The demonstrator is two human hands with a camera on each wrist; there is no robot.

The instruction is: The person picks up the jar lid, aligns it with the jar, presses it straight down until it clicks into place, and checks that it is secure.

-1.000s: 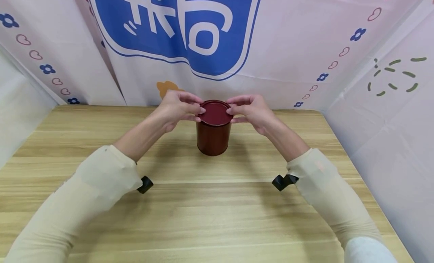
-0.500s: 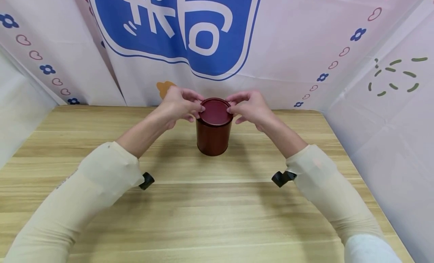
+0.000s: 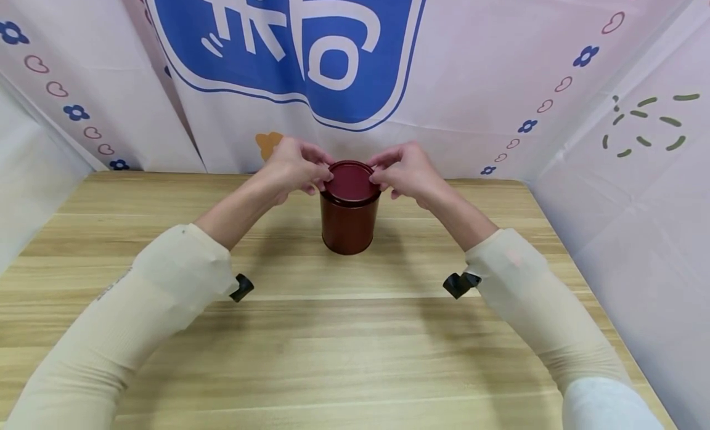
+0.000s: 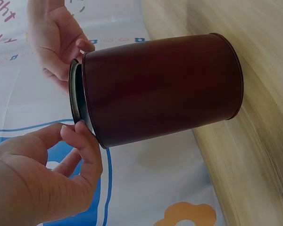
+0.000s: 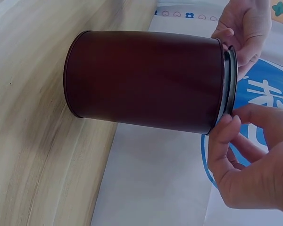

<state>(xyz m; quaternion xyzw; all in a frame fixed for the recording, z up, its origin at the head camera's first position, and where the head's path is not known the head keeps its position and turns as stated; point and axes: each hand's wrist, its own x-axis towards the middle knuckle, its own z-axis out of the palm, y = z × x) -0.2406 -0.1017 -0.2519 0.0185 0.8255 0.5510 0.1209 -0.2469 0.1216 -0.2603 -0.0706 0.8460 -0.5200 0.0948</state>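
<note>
A dark red cylindrical tin (image 3: 348,228) stands upright at the back middle of the table. Its round maroon lid (image 3: 350,180) sits at the top, and in the left wrist view a narrow gap shows between the lid rim (image 4: 76,92) and the tin's body (image 4: 160,89). My left hand (image 3: 291,168) pinches the lid's left edge between thumb and fingers. On the opposite edge, my right hand (image 3: 407,171) pinches the lid in the same way. In the right wrist view, the right thumb and fingers (image 5: 221,136) are right at the lid's rim.
The tin is on a light wood-grain table (image 3: 355,344). Close behind it hangs a white cloth (image 3: 455,79) with a blue printed emblem (image 3: 366,103). More white cloth (image 3: 638,190) borders the right side. Black camera mounts (image 3: 461,284) stick out from the sleeves.
Both hands and wrists have risen slightly, and the lid has come up a little with them. The lower fingers have drawn away from the tin's sides. The tin's base stays put.
</note>
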